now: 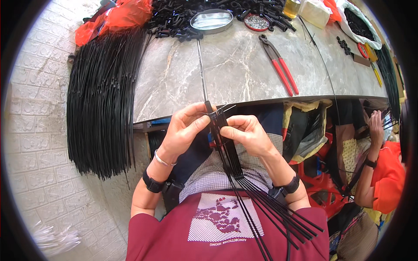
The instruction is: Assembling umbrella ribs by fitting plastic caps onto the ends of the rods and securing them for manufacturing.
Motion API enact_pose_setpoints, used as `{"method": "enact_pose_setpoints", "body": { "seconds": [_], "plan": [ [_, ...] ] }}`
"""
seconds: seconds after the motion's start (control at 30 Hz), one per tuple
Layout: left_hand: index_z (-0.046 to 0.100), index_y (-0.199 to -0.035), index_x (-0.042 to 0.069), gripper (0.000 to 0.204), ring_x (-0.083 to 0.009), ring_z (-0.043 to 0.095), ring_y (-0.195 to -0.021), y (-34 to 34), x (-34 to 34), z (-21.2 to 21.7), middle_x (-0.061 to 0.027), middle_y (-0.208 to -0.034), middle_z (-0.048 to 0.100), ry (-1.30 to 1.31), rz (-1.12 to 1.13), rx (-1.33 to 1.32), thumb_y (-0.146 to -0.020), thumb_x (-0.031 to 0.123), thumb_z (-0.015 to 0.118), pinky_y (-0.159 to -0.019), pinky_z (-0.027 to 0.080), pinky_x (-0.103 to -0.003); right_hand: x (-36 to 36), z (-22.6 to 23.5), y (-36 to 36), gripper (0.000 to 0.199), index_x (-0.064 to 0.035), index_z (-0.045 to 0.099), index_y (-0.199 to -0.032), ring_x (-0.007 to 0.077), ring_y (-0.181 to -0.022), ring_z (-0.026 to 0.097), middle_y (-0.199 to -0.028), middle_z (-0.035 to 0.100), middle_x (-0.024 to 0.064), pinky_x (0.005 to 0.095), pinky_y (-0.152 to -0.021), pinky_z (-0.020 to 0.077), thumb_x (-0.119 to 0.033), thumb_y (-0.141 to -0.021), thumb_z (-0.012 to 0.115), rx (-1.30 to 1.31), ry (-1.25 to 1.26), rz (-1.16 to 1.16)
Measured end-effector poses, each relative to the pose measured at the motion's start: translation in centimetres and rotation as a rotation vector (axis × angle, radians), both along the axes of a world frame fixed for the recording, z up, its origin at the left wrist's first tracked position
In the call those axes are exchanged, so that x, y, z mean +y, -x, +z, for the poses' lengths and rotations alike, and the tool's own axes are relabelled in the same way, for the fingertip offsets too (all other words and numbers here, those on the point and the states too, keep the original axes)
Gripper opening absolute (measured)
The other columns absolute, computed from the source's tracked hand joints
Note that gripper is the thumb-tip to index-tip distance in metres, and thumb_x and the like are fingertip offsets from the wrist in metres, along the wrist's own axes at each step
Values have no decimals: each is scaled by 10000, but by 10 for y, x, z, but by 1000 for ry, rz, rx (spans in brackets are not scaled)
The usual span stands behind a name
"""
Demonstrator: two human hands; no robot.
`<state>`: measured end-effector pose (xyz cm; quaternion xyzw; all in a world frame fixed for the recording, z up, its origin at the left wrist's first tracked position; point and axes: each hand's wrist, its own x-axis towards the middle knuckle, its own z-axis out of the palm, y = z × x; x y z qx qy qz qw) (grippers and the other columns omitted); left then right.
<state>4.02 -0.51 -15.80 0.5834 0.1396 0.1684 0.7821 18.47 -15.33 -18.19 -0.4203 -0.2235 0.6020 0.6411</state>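
Note:
My left hand [183, 129] pinches the black collar end of an umbrella frame [230, 158] between thumb and forefinger. A thin metal shaft [201, 71] runs from there away over the table. My right hand [250, 135] closes thumb and fingers on the black ribs just to the right of the collar. Short rib ends stick out between the two hands. Below them the bundled ribs hang down over my lap and fan out across my shirt at lower right. Small joints at the collar are partly hidden by my fingers.
A marbled table [174, 87] carries red-handled pliers [282, 71], a round metal tin [212, 21], a dish of small metal parts [256, 21] and piled black tubes [174, 15]. Black rods [102, 104] hang over its left end. A co-worker's arm [370, 161] is at right.

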Motion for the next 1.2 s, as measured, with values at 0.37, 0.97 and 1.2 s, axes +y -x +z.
{"method": "enact_pose_setpoints", "body": {
  "seconds": [0.37,0.97,1.2],
  "plan": [
    [599,-1222,-36,285,-187,614,-1078,7,10,-11,-123,-1175,646,39,-75,1,-943,24,603,-990,472,-336,1,-14,-1,127,-19,722,-952,27,-685,578,-803,681,-17,188,-578,442,-129,-887,718,-39,-5,41],
    [623,-1101,-57,182,-113,593,-894,-6,12,8,-28,-951,631,20,-158,98,-942,-13,547,-799,488,-255,26,-30,-23,320,43,686,-1010,134,-751,672,-950,716,117,236,-610,529,-239,-858,675,22,-224,380],
    [654,-1019,-60,145,-171,610,-958,-33,11,28,-106,-1071,614,-33,-224,-97,-904,29,654,-758,544,-271,47,-31,-59,325,43,683,-1078,153,-769,664,-978,716,125,246,-630,529,-161,-829,729,-31,-505,514]
  ]
}}
